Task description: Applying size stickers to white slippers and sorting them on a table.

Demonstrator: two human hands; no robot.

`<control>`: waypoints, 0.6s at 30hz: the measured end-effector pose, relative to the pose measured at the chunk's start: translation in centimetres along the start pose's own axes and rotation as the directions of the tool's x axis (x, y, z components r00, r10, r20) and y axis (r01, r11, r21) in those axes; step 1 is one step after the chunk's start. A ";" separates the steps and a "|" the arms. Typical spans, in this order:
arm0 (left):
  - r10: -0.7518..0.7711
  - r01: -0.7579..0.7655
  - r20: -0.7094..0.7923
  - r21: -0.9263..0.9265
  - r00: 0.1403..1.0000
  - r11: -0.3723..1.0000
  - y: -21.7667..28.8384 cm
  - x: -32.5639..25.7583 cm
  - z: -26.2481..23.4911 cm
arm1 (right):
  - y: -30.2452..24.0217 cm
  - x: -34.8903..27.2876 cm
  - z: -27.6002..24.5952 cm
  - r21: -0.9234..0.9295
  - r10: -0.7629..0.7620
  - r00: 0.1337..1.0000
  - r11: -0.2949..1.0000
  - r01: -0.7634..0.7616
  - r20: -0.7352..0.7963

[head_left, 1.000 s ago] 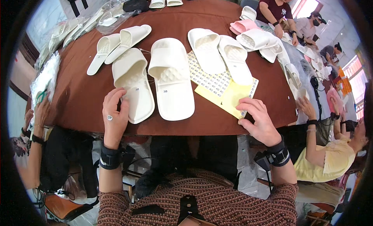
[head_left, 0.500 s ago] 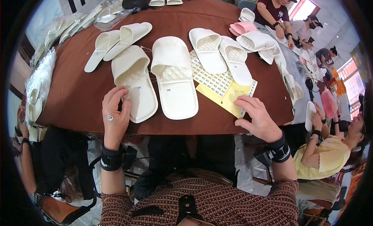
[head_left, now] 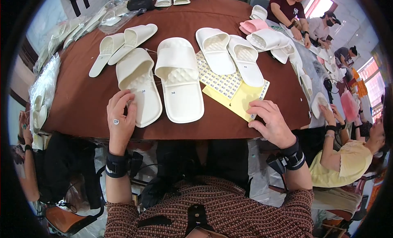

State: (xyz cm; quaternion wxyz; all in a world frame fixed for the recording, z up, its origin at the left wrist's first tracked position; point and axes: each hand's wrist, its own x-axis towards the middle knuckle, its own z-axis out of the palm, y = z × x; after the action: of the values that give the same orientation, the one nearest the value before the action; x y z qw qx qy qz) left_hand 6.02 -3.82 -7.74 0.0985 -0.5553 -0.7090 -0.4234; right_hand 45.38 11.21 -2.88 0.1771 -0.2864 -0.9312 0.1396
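My left hand rests at the outer edge of a white slipper, fingers bent and thumb apart; a small round sticker is on its back. Right of that slipper lies its larger-looking white mate, sole up-facing, toe strap away from me. My right hand hovers or rests by the near corner of a yellow backing sheet, fingers curved and thumb spread; whether it touches the sheet I cannot tell. On top of this lies a sheet of round stickers, partly under two white slippers.
Another white slipper pair lies at the left. White slippers and a pink slipper line the right side of the brown-covered table. Plastic-wrapped slippers edge the left. People work around; one in yellow handles a slipper.
The view has shifted slightly, so the table's things sit a little further left and higher. Both my hands stay in nearly the same places. The person in yellow has turned the slipper.
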 end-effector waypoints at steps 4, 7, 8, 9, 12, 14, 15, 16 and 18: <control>0.002 -0.002 -0.002 0.013 1.000 1.000 0.2 0.1 -0.1 | 0.5 0.3 -0.1 0.043 -0.042 0.999 0.998 0.043 -0.028; 0.007 -0.007 0.002 0.011 1.000 1.000 0.1 0.0 -0.1 | 0.4 0.4 -0.1 0.039 -0.057 0.998 0.998 0.058 -0.038; 0.008 -0.008 0.003 0.012 1.000 1.000 0.1 0.1 0.0 | 0.4 0.4 -0.1 0.031 -0.064 0.997 0.997 0.065 -0.044; 0.011 -0.011 0.005 0.014 1.000 1.000 0.0 0.1 0.0 | 0.5 0.5 0.0 0.032 -0.063 0.997 0.997 0.065 -0.044; 0.014 -0.014 0.004 0.016 1.000 1.000 -0.1 0.0 0.1 | 0.6 0.6 0.3 0.017 -0.076 0.995 0.997 0.077 -0.063; 0.013 -0.013 0.002 0.017 1.000 1.000 -0.1 0.0 0.1 | 0.4 0.7 0.5 -0.005 -0.071 0.994 0.997 0.071 -0.077; 0.019 -0.019 -0.003 0.017 1.000 1.000 -0.1 0.1 0.1 | 0.4 0.8 0.5 -0.004 -0.072 0.994 0.997 0.072 -0.077; 0.024 -0.024 -0.007 0.018 1.000 1.000 -0.1 0.1 0.1 | 0.3 0.9 0.5 -0.005 -0.068 0.994 0.998 0.068 -0.081; 0.024 -0.024 -0.005 0.018 1.000 1.000 -0.2 0.1 0.1 | 0.2 1.1 0.6 -0.007 -0.063 0.995 0.998 0.062 -0.084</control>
State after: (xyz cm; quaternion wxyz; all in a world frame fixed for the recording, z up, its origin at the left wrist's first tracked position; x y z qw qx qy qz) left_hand 5.88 -3.69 -7.84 0.1102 -0.5619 -0.7057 -0.4173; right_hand 44.37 11.90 -3.17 0.2197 -0.2631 -0.9317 0.1199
